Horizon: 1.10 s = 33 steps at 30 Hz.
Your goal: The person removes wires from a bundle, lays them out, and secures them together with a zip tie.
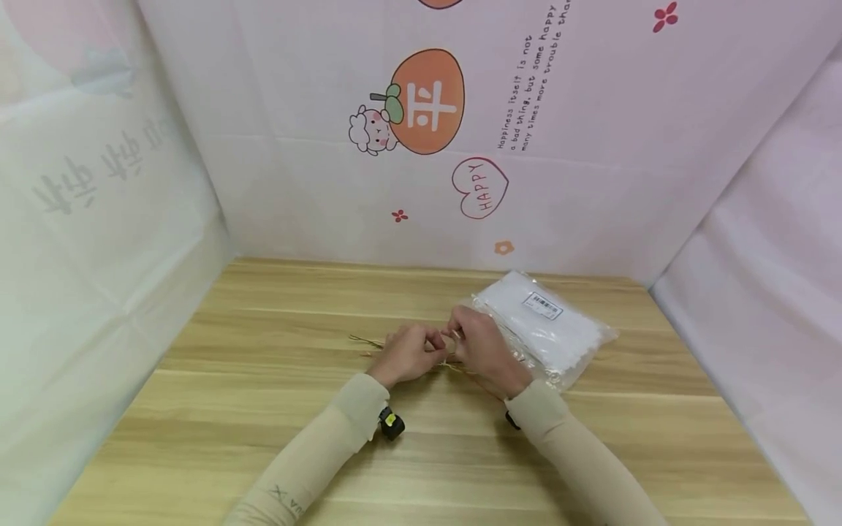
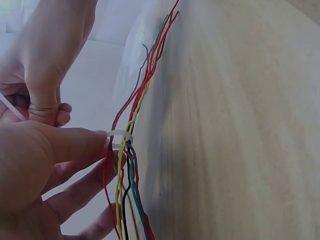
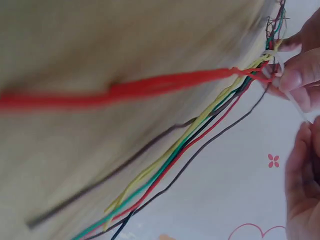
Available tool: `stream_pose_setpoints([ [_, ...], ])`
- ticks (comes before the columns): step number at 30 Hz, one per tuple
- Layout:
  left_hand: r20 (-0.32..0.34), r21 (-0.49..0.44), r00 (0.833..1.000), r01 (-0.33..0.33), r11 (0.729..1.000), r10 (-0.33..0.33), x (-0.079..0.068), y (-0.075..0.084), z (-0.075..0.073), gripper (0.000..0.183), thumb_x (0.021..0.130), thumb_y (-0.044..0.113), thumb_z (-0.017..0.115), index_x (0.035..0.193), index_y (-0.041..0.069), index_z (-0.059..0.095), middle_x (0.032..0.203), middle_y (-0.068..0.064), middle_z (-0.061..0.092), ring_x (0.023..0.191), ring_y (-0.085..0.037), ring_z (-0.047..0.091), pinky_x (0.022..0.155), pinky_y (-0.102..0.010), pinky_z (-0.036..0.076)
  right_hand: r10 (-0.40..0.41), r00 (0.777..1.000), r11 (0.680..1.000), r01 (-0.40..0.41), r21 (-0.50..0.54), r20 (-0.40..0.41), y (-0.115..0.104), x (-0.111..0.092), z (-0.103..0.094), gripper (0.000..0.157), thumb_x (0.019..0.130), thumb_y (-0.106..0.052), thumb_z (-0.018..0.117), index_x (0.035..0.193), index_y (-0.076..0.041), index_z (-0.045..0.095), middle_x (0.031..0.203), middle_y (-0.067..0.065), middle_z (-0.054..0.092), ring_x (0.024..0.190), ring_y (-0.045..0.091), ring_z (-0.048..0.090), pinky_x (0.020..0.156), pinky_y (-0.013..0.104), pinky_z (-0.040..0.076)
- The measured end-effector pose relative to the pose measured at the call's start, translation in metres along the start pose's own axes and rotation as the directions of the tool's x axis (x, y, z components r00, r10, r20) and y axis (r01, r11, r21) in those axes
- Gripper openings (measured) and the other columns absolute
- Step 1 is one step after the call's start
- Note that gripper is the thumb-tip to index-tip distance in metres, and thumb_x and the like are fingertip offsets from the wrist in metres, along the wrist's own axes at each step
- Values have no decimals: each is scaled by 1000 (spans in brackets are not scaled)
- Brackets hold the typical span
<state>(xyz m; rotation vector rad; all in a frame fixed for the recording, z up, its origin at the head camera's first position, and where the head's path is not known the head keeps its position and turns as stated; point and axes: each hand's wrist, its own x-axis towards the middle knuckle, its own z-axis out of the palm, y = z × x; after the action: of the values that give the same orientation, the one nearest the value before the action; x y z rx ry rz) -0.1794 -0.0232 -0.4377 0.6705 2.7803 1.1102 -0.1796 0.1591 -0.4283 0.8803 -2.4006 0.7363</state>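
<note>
A bundle of thin red, yellow, green and dark wires (image 2: pixel 135 107) runs through the loop of a white cable tie (image 2: pixel 120 134). My left hand (image 1: pixel 409 352) pinches the tie at the loop, thumb tip right beside the wires. From there the tie's tail (image 3: pixel 296 104) stretches across to my right hand (image 1: pixel 483 347), which grips its end between curled fingers. The wires fan out on both sides of the loop. One red strand (image 3: pixel 170 85) passes close to the right wrist camera. In the head view the hands cover most of the bundle.
A clear plastic bag (image 1: pixel 542 321) with white contents and a barcode label lies just behind and right of the right hand. The wood-grain table (image 1: pixel 276 431) is bordered by printed white cloth walls (image 1: pixel 296 183) at the back and both sides.
</note>
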Motion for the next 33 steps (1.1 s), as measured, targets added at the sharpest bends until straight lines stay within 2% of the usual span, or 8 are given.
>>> stream_pose_setpoints([
  [2, 2, 14, 1000, 0, 1000, 0, 1, 0, 0, 7, 96, 25, 76, 89, 25, 79, 94, 12, 79, 100, -17, 65, 94, -52, 39, -79, 994, 996, 76, -36, -80, 2, 1, -1, 35, 79, 15, 81, 78, -7, 53, 74, 7, 64, 65, 16, 62, 58, 27, 51],
  [7, 12, 66, 1000, 0, 998, -1, 0, 4, -3, 12, 97, 28, 77, 84, 27, 77, 91, 15, 78, 100, -16, 61, 92, -50, 37, -238, 945, 969, 217, -115, -223, 7, 6, -6, 35, 81, 14, 81, 79, -3, 51, 74, 10, 64, 64, 23, 64, 55, 32, 53],
  [10, 10, 76, 1000, -7, 997, 7, -1, 6, -3, 13, 96, 28, 79, 83, 25, 76, 90, 16, 77, 97, -14, 60, 93, -49, 35, -269, 930, 961, 243, -131, -249, 10, 9, -9, 33, 82, 14, 79, 79, -2, 50, 74, 12, 64, 64, 25, 64, 54, 32, 52],
  [15, -6, 100, 1000, -12, 995, 12, -6, 5, 0, 17, 95, 27, 80, 79, 24, 75, 86, 16, 74, 94, -13, 58, 90, -47, 34, -253, 933, 967, 237, -93, -256, 12, 11, -9, 30, 83, 15, 78, 79, 0, 52, 74, 13, 66, 66, 27, 68, 55, 32, 55],
  [21, -1, 156, 1000, -30, 987, 31, -11, 6, 2, 18, 96, 28, 78, 80, 25, 73, 86, 15, 72, 91, -14, 56, 83, -43, 32, -168, 950, 984, 176, 8, -263, 11, 11, -10, 27, 84, 18, 76, 79, 0, 56, 75, 13, 71, 65, 23, 72, 53, 26, 52],
  [27, 22, 200, 999, -49, 979, 46, -15, 0, 8, 14, 99, 32, 75, 88, 23, 74, 85, 10, 70, 87, -14, 56, 83, -41, 32, 47, 995, 987, -34, 160, -83, 12, 15, -14, 17, 91, 6, 77, 86, -3, 63, 85, 12, 78, 70, 20, 73, 58, 20, 51],
  [30, 22, 207, 999, -48, 977, 44, -18, -3, 8, 11, 98, 32, 75, 93, 23, 77, 91, 9, 75, 88, -13, 61, 85, -42, 36, 176, 984, 965, -177, 192, 23, 13, 16, -18, 13, 94, -2, 76, 91, -3, 64, 92, 12, 79, 76, 21, 76, 63, 24, 56],
  [33, 33, 220, 997, -69, 973, 63, -19, -4, 5, 11, 98, 29, 75, 95, 20, 80, 96, 6, 79, 89, -15, 66, 86, -44, 41, 302, 948, 932, -316, 179, 103, 14, 17, -24, 12, 97, -13, 76, 94, -4, 68, 94, 9, 80, 79, 19, 76, 67, 29, 59],
])
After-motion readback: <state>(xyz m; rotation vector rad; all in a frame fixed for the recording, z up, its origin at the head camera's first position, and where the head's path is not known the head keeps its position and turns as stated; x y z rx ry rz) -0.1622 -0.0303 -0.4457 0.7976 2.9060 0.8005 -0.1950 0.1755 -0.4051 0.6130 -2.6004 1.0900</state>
